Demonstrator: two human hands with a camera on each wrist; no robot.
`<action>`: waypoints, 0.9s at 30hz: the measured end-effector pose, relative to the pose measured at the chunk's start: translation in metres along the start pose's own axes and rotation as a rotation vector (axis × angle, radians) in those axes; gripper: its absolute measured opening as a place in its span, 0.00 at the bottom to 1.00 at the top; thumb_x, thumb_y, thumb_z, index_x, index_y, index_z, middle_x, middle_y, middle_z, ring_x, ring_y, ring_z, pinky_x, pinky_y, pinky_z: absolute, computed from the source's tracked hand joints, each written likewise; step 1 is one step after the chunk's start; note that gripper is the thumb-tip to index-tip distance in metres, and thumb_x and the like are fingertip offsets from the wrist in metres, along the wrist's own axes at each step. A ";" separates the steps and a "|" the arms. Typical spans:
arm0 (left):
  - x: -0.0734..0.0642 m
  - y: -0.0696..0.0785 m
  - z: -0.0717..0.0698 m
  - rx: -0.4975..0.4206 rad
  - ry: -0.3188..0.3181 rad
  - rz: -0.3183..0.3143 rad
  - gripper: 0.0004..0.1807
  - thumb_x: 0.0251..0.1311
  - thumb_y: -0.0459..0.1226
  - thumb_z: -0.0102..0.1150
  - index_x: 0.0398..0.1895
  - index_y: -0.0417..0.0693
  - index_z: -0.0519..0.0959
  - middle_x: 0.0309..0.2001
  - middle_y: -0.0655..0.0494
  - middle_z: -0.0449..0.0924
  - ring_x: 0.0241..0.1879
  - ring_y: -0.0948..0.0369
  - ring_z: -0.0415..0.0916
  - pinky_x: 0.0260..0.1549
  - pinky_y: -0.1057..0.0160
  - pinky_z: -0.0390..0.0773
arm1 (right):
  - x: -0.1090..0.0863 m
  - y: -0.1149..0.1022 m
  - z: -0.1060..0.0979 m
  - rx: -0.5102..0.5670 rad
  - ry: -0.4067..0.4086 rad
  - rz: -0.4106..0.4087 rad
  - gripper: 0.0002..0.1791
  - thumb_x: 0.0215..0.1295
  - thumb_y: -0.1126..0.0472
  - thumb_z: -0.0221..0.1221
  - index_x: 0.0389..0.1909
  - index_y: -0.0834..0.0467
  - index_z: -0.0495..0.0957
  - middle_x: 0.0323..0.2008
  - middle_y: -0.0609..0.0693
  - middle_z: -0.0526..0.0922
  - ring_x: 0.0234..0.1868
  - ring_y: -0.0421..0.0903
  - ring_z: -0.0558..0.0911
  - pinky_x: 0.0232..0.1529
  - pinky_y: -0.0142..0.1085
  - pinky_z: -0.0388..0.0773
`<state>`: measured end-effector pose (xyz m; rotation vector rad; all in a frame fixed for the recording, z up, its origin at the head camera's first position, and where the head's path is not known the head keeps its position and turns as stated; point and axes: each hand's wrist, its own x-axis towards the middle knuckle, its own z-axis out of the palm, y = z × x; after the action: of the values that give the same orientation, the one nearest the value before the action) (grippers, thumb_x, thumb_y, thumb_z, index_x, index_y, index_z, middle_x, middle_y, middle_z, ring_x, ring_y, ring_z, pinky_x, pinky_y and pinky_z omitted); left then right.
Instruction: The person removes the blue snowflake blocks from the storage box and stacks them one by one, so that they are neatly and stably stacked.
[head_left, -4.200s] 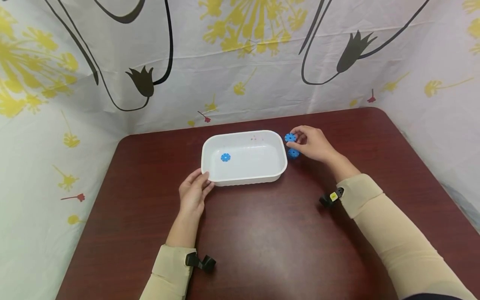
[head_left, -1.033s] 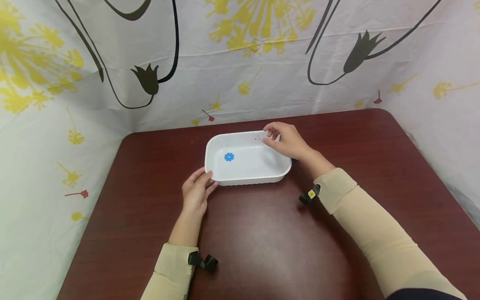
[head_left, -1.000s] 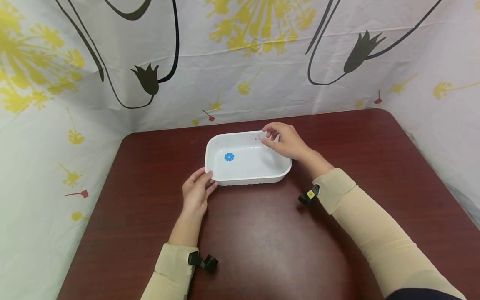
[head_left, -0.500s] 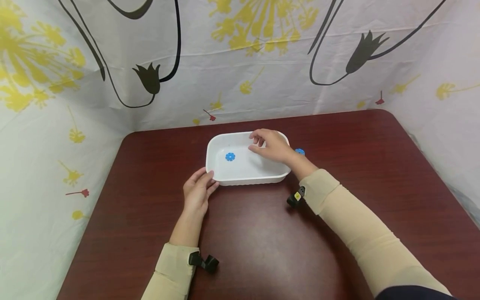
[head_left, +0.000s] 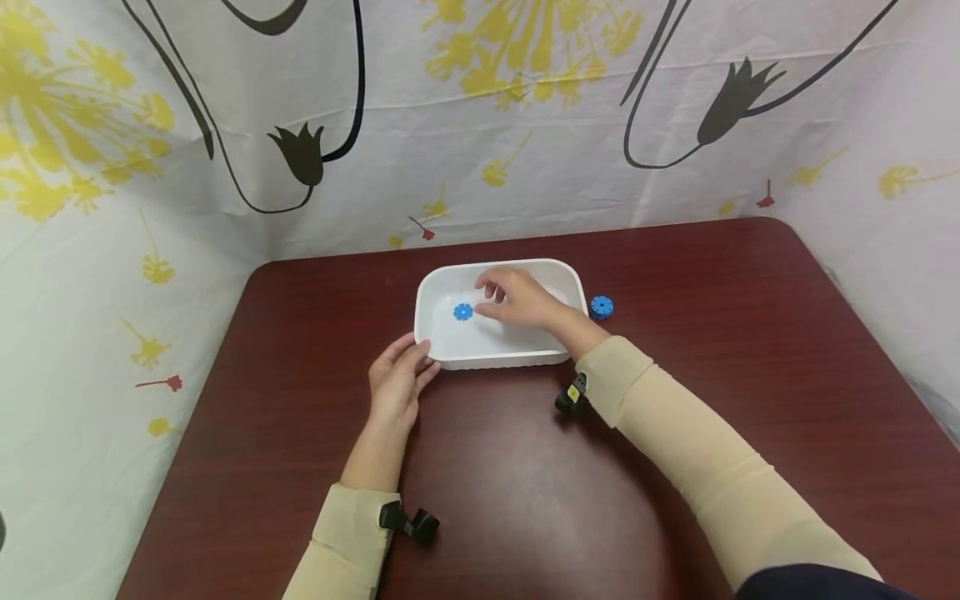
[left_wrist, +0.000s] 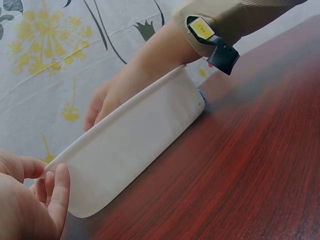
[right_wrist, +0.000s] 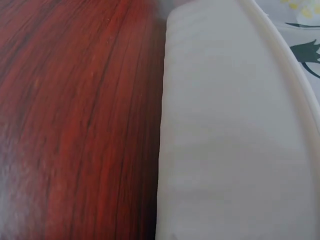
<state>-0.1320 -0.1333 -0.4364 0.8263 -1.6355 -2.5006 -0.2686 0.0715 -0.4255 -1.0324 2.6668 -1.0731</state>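
Observation:
A white rectangular plastic tray [head_left: 510, 362] stands near the back of the table. At its near left corner my left hand [head_left: 393, 385] grips the rim, thumb on top and fingers against the outer wall in the left wrist view. A blue notched disc [head_left: 462, 312], shaped like a snowflake, lies flat on the tray floor toward the left. My right hand [head_left: 517, 300] reaches inside the tray, its loosely bent fingertips just right of that disc, with nothing seen between thumb and fingers. The right wrist view shows only the tray wall [right_wrist: 230, 125], not the hand.
Outside the tray's right end, a small stack of blue notched discs [head_left: 602, 307] sits on the dark red wooden table [head_left: 510, 483]. A patterned white cloth [head_left: 465, 167] hangs behind the table and along both sides.
Earlier my right hand pinched a blue disc by the stack right of the tray. It has since moved left over the tray to beside the other disc. My left hand keeps its grip.

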 end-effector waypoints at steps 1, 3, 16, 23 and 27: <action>0.000 0.000 0.000 0.001 -0.001 -0.001 0.22 0.64 0.30 0.65 0.61 0.38 0.76 0.38 0.50 0.80 0.31 0.62 0.81 0.39 0.63 0.89 | 0.001 -0.001 0.001 -0.007 -0.013 0.001 0.20 0.64 0.59 0.68 0.52 0.66 0.79 0.39 0.56 0.83 0.41 0.51 0.82 0.47 0.43 0.79; 0.000 0.000 0.000 0.003 -0.002 -0.002 0.22 0.65 0.30 0.65 0.61 0.39 0.76 0.38 0.51 0.80 0.31 0.62 0.81 0.39 0.63 0.89 | 0.002 -0.004 0.003 -0.020 -0.042 0.009 0.21 0.64 0.58 0.68 0.53 0.65 0.79 0.39 0.56 0.83 0.42 0.51 0.82 0.48 0.44 0.78; 0.000 0.000 0.001 0.001 0.000 -0.004 0.21 0.65 0.30 0.64 0.61 0.39 0.76 0.35 0.52 0.80 0.31 0.62 0.81 0.39 0.63 0.89 | 0.010 -0.011 0.012 -0.083 -0.236 0.020 0.21 0.66 0.59 0.66 0.55 0.66 0.79 0.42 0.58 0.82 0.43 0.51 0.79 0.49 0.42 0.80; 0.000 0.000 0.000 0.003 -0.003 0.002 0.21 0.65 0.30 0.64 0.61 0.38 0.76 0.35 0.53 0.80 0.31 0.62 0.81 0.38 0.64 0.89 | 0.008 -0.015 0.014 -0.138 -0.323 0.044 0.24 0.68 0.57 0.65 0.62 0.62 0.78 0.42 0.57 0.78 0.44 0.51 0.75 0.51 0.42 0.77; 0.001 0.000 0.000 -0.003 -0.006 0.004 0.21 0.65 0.29 0.64 0.60 0.38 0.76 0.35 0.53 0.80 0.31 0.62 0.81 0.38 0.64 0.89 | 0.006 -0.017 0.013 -0.175 -0.366 0.078 0.26 0.67 0.55 0.65 0.65 0.58 0.76 0.42 0.56 0.75 0.44 0.50 0.73 0.51 0.42 0.76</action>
<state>-0.1324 -0.1335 -0.4366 0.8155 -1.6336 -2.5045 -0.2598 0.0509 -0.4235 -1.0258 2.5058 -0.5768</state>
